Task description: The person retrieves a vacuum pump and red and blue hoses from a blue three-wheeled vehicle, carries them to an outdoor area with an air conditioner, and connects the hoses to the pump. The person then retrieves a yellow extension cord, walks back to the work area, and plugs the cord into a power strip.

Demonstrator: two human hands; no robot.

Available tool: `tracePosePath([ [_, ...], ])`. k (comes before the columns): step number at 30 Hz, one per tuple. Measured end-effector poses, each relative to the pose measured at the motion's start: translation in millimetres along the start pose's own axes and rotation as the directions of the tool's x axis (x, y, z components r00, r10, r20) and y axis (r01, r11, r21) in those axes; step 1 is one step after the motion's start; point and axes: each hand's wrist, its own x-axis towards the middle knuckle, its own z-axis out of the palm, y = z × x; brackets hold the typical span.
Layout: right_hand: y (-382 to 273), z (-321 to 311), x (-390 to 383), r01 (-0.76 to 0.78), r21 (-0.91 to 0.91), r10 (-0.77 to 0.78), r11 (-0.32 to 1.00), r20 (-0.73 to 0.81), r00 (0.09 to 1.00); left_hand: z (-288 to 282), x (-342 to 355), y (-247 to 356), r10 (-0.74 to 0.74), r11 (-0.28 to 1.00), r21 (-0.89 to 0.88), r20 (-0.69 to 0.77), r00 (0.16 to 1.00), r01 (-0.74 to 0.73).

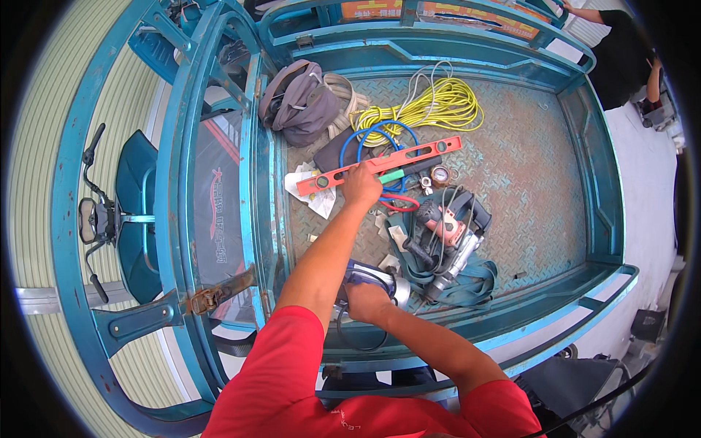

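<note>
My left hand [363, 185] is closed on the red spirit level [423, 150], which lies slanted across the truck bed. Just beside these fingers, a green and black handle [392, 176] extends to the right, partly beneath the level. Nearer to me, my right hand [369, 302] grips a blue and silver power tool [400, 290] with a black cord, by a handle mostly covered by my fingers. To its right, a red and black rotary hammer [444, 223] rests on teal straps [478, 281]. A pressure gauge [440, 174] and blue hose [350, 143] lie by the level.
A yellow cable coil [445, 106] and a grey-purple bag [301, 102] lie toward the far side. Teal metal rails [610, 175] enclose the bed. Handlebars [95, 212] stand at left. Another person in black [617, 62] is outside, far right.
</note>
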Motion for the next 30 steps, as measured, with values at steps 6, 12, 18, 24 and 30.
tracePosePath([
  [6, -37, 11, -9, 0.034, 0.077, -0.035, 0.996, 0.012, 0.999, 19, 51, -14, 0.215, 0.866, 0.425, 0.161, 0.963, -0.264],
  [12, -58, 14, -12, 0.163, 0.122, -0.152, 0.979, -0.096, 0.984, 4, 68, -37, 0.316, 0.803, 0.457, 0.219, 0.923, -0.383],
  [18, -67, 13, -16, 0.051, 0.097, -0.053, 0.994, 0.018, 0.998, -41, 68, -61, 0.464, 0.813, 0.278, 0.223, 0.857, -0.512],
  [24, -69, 11, -18, 0.05, 0.113, -0.049, 0.992, -0.014, 0.999, -92, 62, -84, 0.262, 0.918, 0.324, -0.06, 0.963, -0.229],
  [30, -70, 9, -19, 0.072, 0.133, -0.073, 0.988, 0.002, 0.997, -116, 51, -101, -0.001, 0.941, 0.337, -0.076, 0.997, 0.027],
])
